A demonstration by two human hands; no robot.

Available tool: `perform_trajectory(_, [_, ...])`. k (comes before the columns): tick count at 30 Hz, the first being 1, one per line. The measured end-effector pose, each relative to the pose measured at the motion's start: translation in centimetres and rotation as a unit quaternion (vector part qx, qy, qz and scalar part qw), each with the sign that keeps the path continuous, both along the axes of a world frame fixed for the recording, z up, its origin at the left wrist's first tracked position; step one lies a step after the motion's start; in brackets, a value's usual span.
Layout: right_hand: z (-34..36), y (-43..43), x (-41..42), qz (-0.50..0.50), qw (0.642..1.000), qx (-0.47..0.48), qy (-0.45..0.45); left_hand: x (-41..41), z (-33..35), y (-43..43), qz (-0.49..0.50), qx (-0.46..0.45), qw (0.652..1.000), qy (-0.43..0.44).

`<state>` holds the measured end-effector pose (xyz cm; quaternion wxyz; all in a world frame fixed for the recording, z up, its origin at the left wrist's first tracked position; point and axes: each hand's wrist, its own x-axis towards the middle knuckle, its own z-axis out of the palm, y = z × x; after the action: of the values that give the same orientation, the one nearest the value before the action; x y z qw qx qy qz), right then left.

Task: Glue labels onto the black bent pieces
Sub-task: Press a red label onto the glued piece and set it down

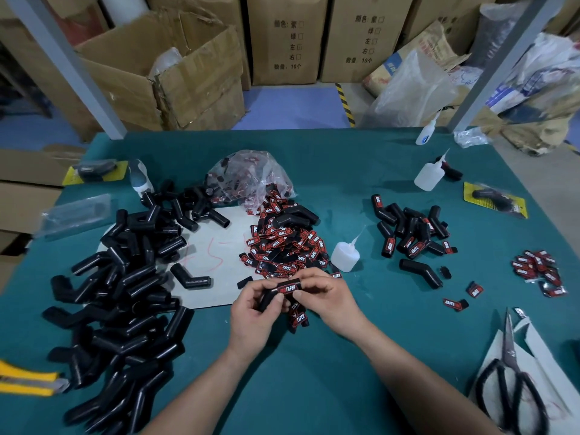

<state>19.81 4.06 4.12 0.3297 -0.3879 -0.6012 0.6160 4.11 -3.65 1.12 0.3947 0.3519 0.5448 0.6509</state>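
Above the green table both hands hold one black bent piece (270,297) with a red-and-black label (288,288) lying on its upper arm. My left hand (255,312) grips the piece's lower arm, its thumb beside the label. My right hand (329,298) pinches the labelled end, thumb just under the label. A large heap of unlabelled black bent pieces (125,293) lies at the left. Loose labels (285,246) are heaped just beyond my hands. A small glue bottle (345,254) stands to their right. Labelled pieces (411,232) are piled further right.
Scissors (510,381) lie on white paper at the lower right. Two more glue bottles (430,175) stand at the back right. A smaller label pile (538,268) sits near the right edge. A yellow knife (28,379) lies at the left edge. Cardboard boxes stand behind the table.
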Motion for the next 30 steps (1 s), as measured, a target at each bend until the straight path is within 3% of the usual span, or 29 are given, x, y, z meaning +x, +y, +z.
perform_trajectory(6, [-0.3,-0.6,-0.2,-0.009,0.999,0.03,0.007,0.0,0.2,-0.2,-0.021,0.01,0.999,0.022])
perform_trajectory(21, [0.2,-2.3,-1.5,-0.102,0.982,-0.106,0.117,0.5,1.0,-0.2,-0.02,0.078,0.994,0.072])
perform_trajectory(30, [0.3,-2.4,-1.5,-0.097,0.98,-0.108,0.133,0.4,0.8,-0.4,-0.02,0.083,0.994,0.068])
